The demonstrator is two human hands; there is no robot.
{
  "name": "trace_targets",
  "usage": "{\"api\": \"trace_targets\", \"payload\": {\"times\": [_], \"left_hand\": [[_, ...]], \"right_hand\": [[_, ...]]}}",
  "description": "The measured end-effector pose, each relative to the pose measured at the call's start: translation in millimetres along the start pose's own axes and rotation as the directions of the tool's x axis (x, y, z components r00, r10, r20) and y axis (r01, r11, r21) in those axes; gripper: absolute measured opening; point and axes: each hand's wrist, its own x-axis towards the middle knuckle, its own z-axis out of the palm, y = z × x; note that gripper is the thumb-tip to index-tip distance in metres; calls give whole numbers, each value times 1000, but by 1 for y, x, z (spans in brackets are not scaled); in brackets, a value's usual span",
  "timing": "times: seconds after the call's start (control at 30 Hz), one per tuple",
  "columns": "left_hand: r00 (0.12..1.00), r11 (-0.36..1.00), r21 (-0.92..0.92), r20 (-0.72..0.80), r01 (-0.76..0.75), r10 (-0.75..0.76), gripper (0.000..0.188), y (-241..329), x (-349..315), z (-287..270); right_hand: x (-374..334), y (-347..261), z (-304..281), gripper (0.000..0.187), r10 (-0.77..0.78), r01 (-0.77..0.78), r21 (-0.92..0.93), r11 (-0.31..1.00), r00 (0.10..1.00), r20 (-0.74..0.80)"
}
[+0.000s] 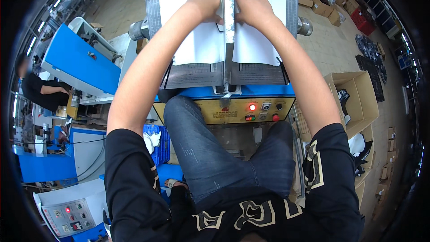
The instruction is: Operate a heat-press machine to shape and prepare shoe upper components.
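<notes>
My left hand point(207, 1) lies flat with fingers stretched on a white sheet point(197, 47), left of an upright metal bar point(229, 13). On the bar's other side my right hand point(252, 3) rests flat, fingers extended, on a white sheet point(256, 47). Both hands sit close beside the bar. Whether the white material is one piece or two cannot be made out. Beneath it is a machine bed with dark, grid-marked plates point(197, 75), curving down at both sides. Neither hand grips anything that I can see.
Below the bed is a yellow control panel point(224, 111) with a lit red lamp and knobs. Open cardboard boxes point(358, 98) holding dark items stand at right. A blue crate point(161, 145) sits at lower left. Another person point(42, 92) works by blue machines point(76, 62) at left.
</notes>
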Motion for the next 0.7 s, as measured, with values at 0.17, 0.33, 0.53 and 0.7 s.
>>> {"api": "trace_targets", "payload": {"times": [0.17,0.33,0.53,0.7], "left_hand": [[999,997,-73,51,-6,10,117,-21,17,4],[998,995,-103,64,10,-3,142,-28,23,2],[925,783,-589,151,-198,347,103,-58,50,-22],[870,773,-631,417,67,264,114,-67,67,-31]], "right_hand": [[27,18,1,114,-76,76,-13,997,997,5],[49,32,11,120,-103,95,70,993,988,119],[68,39,-24,88,-189,136,314,939,972,143],[79,49,-48,96,-215,-97,541,835,849,484]]}}
